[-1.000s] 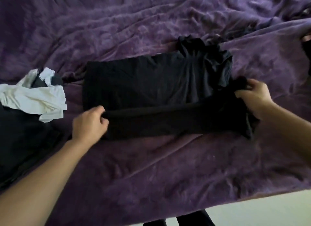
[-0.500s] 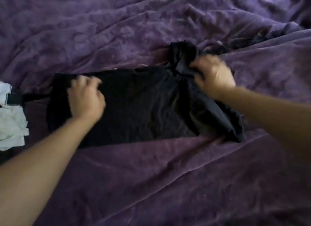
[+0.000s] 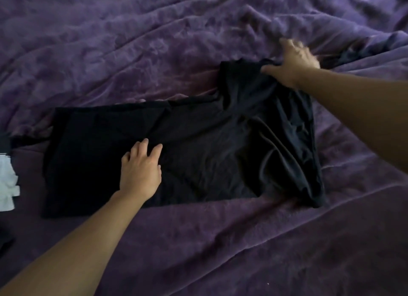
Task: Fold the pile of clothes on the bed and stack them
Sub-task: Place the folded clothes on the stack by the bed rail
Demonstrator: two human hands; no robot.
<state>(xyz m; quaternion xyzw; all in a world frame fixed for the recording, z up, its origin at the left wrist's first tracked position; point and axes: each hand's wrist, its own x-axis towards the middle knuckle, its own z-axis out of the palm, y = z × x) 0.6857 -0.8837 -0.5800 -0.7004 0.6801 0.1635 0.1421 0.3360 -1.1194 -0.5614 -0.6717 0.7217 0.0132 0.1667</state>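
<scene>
A black garment (image 3: pixel 198 152) lies partly folded across the purple blanket (image 3: pixel 132 42), long side running left to right. Its right end is crumpled. My left hand (image 3: pixel 141 170) lies flat on the garment's middle, fingers straight and spread. My right hand (image 3: pixel 291 64) is at the garment's far right corner, thumb on the cloth edge and fingers stretched out over the blanket; it is blurred.
A white garment (image 3: pixel 6 183) shows at the left edge, with dark cloth (image 3: pixel 5 240) below it. The rumpled blanket covers the whole bed around the black garment.
The near long edge was folded over the garment. My left hand slid right to the middle and flattened. My right hand moved from the near right end up to the far right corner.
</scene>
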